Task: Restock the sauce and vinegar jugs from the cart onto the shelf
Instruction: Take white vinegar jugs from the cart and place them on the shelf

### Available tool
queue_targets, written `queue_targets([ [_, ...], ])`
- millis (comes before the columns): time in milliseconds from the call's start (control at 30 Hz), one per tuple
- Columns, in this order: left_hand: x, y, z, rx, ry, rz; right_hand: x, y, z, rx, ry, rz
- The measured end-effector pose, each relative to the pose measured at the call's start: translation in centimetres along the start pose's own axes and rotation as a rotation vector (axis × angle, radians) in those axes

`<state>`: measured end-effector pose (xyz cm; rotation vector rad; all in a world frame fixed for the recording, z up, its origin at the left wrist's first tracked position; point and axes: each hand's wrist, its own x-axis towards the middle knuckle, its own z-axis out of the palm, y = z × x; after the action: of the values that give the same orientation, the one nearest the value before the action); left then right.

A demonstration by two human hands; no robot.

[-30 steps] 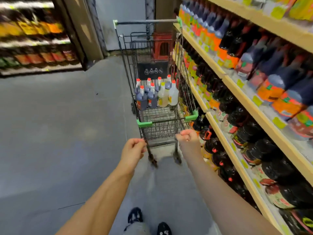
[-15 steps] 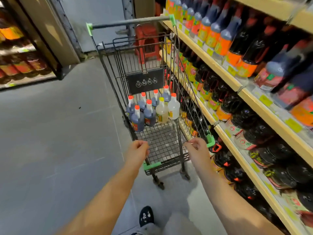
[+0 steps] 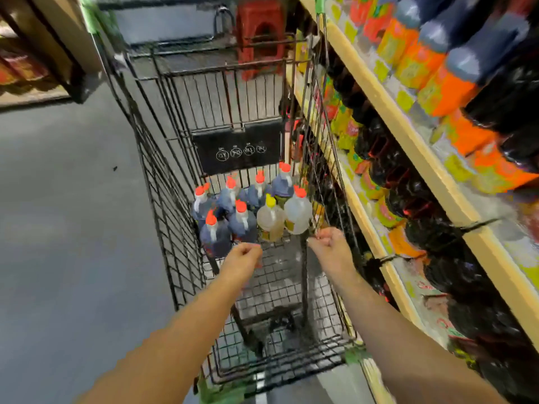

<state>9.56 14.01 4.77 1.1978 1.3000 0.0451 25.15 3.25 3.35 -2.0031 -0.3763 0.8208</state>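
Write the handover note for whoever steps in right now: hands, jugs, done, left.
Left hand: loosely curled, empty, reaching into the cart near the dark jugs.
Right hand: loosely curled, empty, near the pale jugs.
Jugs: eight are in view, six dark and two pale, standing together at the far end of the cart's basket.
Shelf: on the right, beside the cart, already lined with bottles.
Done: cart parked alongside the shelf.
Left: no jug is in hand; all of them are to be moved onto the shelf.
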Motion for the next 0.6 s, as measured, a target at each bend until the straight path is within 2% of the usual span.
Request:
queue_targets([
  [167,7.7,1.6,2.8,0.030,-0.032,-0.082,7.8,1.3,1.1,-0.030,-0.109,0.071],
  [333,14.4,1.6,6.0,0.012,0.008,-0.138,13.0,4.0,3.1,-0.016,-0.130,0.173],
  [500,17.0,1.1,7.9,0.035,0.053,-0.151,16.1,4.8,4.5,-0.052,-0.141,0.171],
  [600,17.5,0.7,8.1,0.097,0.048,-0.208,17.1,4.9,5.1,-0.105,-0.246,0.226],
])
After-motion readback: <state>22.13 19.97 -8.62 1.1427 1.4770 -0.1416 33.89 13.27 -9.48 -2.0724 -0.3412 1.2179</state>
